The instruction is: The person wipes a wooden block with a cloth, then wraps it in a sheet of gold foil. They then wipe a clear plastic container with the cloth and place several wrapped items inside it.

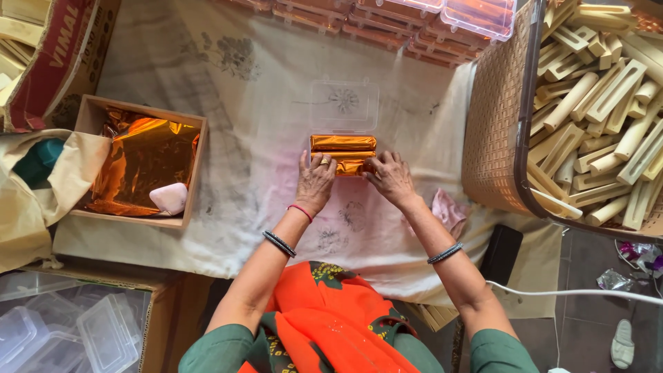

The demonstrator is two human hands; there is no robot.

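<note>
Two bars wrapped in shiny orange foil lie side by side in an open clear plastic box on a pale cloth. The far wrapped bar rests untouched. My left hand and my right hand press on the two ends of the near wrapped bar, fingers bent over its foil. The box's clear lid lies flat behind the bars.
A wooden tray at left holds orange foil sheets and a pale stone. A woven basket at right is full of cream sticks. Filled clear boxes stack at the back; empty ones fill a carton at lower left. A black phone lies at right.
</note>
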